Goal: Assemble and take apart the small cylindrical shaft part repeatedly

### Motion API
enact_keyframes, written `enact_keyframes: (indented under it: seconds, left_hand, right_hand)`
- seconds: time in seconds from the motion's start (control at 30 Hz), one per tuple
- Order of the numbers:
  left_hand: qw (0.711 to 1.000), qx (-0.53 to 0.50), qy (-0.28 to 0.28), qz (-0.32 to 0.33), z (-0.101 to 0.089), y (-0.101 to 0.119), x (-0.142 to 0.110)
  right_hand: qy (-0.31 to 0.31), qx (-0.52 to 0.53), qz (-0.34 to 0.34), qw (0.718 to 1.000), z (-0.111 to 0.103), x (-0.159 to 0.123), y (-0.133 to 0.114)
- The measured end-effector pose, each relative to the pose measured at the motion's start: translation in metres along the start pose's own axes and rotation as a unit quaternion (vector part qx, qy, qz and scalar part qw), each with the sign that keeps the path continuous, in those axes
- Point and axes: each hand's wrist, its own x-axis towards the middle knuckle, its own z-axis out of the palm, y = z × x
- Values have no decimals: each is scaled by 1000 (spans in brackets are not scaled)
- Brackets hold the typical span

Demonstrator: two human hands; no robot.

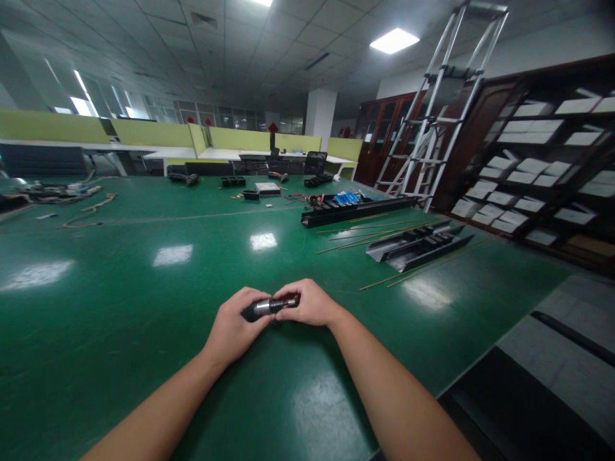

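Between my two hands, low over the green tabletop [120, 288], is a black and silver cylindrical tool [263, 308], lying roughly level. Its thick black end sits in my left hand [235, 325], which is closed on it with thumb and fingers. My right hand [308, 303] is closed around the thinner end on the right, where a narrow metal tip shows between thumb and fingers. The fingers hide part of the tool, and its exact kind cannot be made out.
Black metal channels [355, 208] lie at the right with thin rods beside them, and more channels [418, 248] lie nearer. Drill-like tools [183, 178] and a white box [268, 189] stand far back. Cables and parts [60, 191] lie at far left. A ladder [439, 102] stands behind.
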Motion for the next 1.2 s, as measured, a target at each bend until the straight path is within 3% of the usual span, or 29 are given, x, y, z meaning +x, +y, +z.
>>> enact_keyframes:
  seconds: [1.2]
  left_hand:
    - [1000,13,-1,-8,1,-5,-2]
  right_hand:
    - [10,-29,9,999,-1,1,-2]
